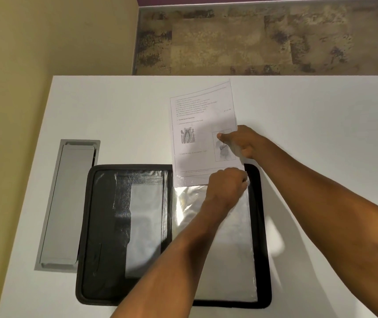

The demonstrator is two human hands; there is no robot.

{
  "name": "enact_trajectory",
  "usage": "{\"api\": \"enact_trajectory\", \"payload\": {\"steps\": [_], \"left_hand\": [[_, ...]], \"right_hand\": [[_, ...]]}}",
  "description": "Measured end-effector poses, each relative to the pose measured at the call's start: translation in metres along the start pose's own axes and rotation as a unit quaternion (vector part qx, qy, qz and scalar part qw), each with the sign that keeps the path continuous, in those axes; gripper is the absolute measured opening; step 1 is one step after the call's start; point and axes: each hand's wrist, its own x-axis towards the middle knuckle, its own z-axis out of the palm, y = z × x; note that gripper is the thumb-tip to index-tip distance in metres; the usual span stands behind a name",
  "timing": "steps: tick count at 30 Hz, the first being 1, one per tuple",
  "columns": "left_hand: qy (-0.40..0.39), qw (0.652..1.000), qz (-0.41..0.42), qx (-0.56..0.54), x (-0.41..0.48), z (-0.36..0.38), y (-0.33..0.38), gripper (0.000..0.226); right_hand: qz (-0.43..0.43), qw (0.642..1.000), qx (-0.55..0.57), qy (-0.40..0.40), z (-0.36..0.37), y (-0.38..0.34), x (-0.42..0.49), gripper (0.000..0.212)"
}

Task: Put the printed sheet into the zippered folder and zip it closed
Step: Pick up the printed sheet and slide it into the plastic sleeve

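Observation:
A black zippered folder lies open flat on the white table, with a clear plastic sleeve on its right half. The printed sheet, showing text and a tooth diagram, stands above the sleeve's top edge with its lower end at the sleeve's mouth. My right hand pinches the sheet's right edge, thumb on the paper. My left hand is closed on the top edge of the plastic sleeve, just below the sheet's bottom right corner.
A grey metal cable hatch is set in the white table left of the folder. A beige wall runs along the left. Patterned carpet lies beyond the table's far edge.

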Motion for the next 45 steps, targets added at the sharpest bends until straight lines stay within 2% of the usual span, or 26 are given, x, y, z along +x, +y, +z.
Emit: {"api": "enact_trajectory", "payload": {"steps": [7,13,17,20,26,32,35,38,42,45], "left_hand": [[0.016,0.999,0.008,0.047,-0.003,0.007,0.005,0.02],[0.033,0.995,0.035,0.087,0.0,0.008,0.008,0.02],[0.033,0.997,0.048,0.06,0.003,0.008,0.006,0.021],[0.003,0.997,0.068,0.03,0.005,0.006,0.0,0.02],[-0.026,0.994,0.103,-0.001,0.007,0.004,-0.013,0.011],[0.012,0.997,0.028,-0.073,0.016,0.006,-0.021,0.013],[0.022,0.995,0.019,-0.101,0.022,0.006,-0.023,0.013],[0.009,0.991,0.039,-0.131,0.024,0.006,-0.03,0.01],[-0.014,0.986,0.07,-0.152,0.023,0.004,-0.035,0.013],[-0.032,0.983,0.064,-0.169,0.026,0.003,-0.039,0.016]], "right_hand": [[0.02,1.0,0.001,0.004,0.005,-0.002,0.0,0.047],[0.018,1.0,0.013,0.003,0.009,-0.009,-0.004,0.043],[0.027,1.0,0.008,0.013,0.01,-0.008,-0.004,0.044],[0.04,0.999,0.0,0.023,0.011,-0.004,-0.004,0.046],[0.049,0.997,0.044,0.033,0.016,0.006,-0.005,0.051],[0.056,0.997,0.057,0.02,0.017,0.015,-0.011,0.054],[0.042,0.998,0.04,0.011,0.014,0.021,-0.017,0.056],[0.052,0.997,0.059,-0.017,0.01,0.029,-0.021,0.053],[0.031,0.997,0.003,-0.064,-0.002,0.031,-0.024,0.046],[0.039,0.997,0.022,-0.069,-0.01,0.023,-0.022,0.033]]}}
